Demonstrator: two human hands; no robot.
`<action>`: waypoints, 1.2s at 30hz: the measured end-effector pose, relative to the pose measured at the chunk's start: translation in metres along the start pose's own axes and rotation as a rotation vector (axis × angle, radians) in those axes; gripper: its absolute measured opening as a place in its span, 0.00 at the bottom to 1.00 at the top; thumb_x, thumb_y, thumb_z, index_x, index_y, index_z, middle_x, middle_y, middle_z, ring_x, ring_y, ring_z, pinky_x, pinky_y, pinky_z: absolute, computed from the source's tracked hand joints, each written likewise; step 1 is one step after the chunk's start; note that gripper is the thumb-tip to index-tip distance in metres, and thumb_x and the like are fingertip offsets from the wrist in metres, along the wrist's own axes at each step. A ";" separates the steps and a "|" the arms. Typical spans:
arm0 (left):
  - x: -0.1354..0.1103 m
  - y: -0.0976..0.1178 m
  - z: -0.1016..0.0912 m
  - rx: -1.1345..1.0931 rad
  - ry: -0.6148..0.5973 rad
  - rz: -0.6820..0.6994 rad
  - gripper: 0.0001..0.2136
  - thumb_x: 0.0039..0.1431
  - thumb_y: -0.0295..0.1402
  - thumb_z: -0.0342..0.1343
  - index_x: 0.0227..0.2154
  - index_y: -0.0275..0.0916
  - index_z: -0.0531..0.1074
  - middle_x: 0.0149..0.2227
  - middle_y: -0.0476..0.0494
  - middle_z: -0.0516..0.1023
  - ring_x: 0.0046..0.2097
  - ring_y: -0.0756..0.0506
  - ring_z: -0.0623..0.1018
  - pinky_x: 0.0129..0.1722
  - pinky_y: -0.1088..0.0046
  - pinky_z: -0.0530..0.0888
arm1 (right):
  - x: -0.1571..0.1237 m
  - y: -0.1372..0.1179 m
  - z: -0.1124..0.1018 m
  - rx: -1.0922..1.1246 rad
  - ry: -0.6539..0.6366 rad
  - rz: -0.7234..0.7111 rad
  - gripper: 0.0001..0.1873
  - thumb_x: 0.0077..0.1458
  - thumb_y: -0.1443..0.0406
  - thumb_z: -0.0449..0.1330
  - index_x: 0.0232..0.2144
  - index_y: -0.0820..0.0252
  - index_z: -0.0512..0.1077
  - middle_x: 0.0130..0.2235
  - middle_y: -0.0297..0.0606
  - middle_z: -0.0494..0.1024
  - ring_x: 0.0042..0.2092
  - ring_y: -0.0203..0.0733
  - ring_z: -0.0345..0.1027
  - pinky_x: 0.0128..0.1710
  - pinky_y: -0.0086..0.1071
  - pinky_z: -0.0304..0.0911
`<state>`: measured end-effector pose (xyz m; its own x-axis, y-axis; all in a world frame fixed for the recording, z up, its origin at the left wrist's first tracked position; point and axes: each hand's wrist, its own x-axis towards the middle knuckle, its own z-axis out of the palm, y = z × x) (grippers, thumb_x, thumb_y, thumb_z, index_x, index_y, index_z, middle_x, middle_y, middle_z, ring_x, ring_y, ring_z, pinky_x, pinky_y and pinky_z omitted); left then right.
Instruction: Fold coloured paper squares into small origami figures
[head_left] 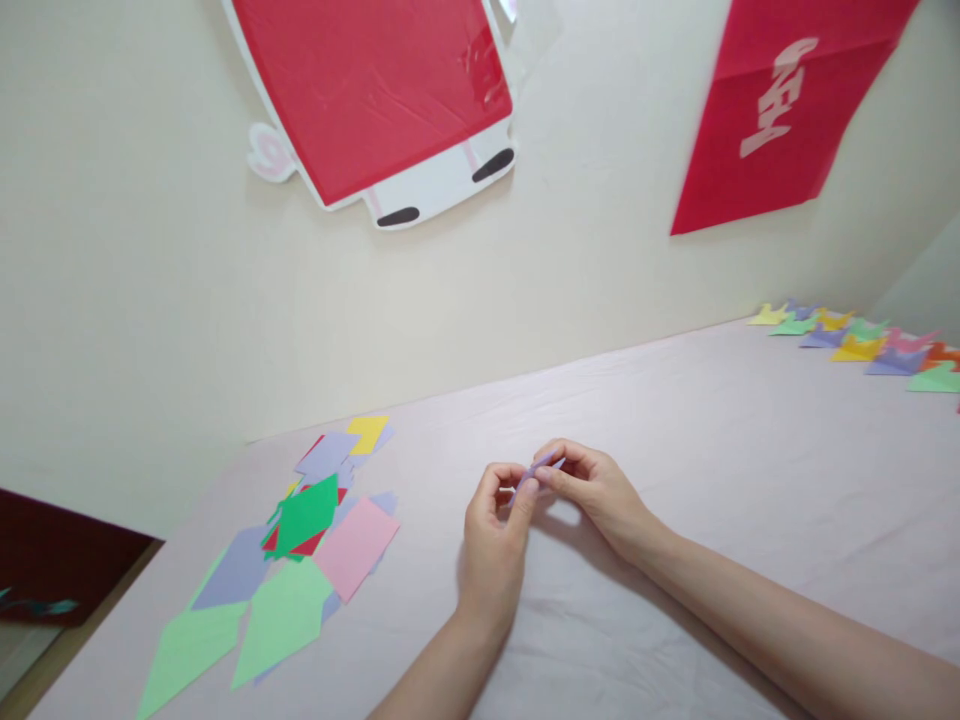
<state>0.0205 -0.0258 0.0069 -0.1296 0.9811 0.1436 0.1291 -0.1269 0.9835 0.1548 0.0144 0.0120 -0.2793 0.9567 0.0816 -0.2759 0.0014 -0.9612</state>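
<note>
Both of my hands meet over the middle of the pale pink table (pixel 720 470). My left hand (pixel 495 540) and my right hand (pixel 592 490) pinch the same small folded piece of purple paper (pixel 541 468) between their fingertips, held just above the cloth. Most of the purple paper is hidden by my fingers. To the left lies a loose pile of coloured paper sheets (pixel 300 550): green, pink, purple, red and yellow.
A row of folded paper figures (pixel 862 340) in several colours lines the far right of the table by the wall. Red posters (pixel 780 110) hang on the cream wall behind. The table's left edge drops to a dark floor area (pixel 52 560).
</note>
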 end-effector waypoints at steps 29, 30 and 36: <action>0.001 0.003 -0.002 0.015 -0.025 0.023 0.08 0.60 0.35 0.55 0.28 0.39 0.70 0.29 0.51 0.71 0.33 0.49 0.70 0.33 0.75 0.65 | 0.005 0.006 -0.005 0.142 0.114 -0.059 0.11 0.53 0.57 0.63 0.29 0.57 0.69 0.31 0.32 0.70 0.32 0.36 0.61 0.34 0.29 0.58; 0.001 0.003 -0.002 -0.007 -0.018 0.016 0.08 0.60 0.36 0.55 0.28 0.39 0.70 0.30 0.51 0.71 0.33 0.49 0.70 0.34 0.75 0.65 | 0.004 0.005 -0.004 0.133 0.077 -0.043 0.12 0.52 0.56 0.64 0.32 0.57 0.70 0.32 0.32 0.70 0.33 0.37 0.61 0.34 0.30 0.59; 0.002 0.001 -0.002 -0.115 -0.013 -0.020 0.09 0.58 0.38 0.58 0.28 0.38 0.71 0.29 0.51 0.72 0.33 0.49 0.71 0.35 0.75 0.67 | -0.001 0.003 0.002 0.037 -0.036 0.043 0.13 0.46 0.57 0.68 0.27 0.59 0.72 0.30 0.32 0.71 0.34 0.38 0.63 0.37 0.31 0.60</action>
<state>0.0183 -0.0240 0.0081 -0.1179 0.9854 0.1227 0.0127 -0.1221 0.9924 0.1522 0.0123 0.0095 -0.3240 0.9447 0.0503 -0.2965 -0.0509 -0.9537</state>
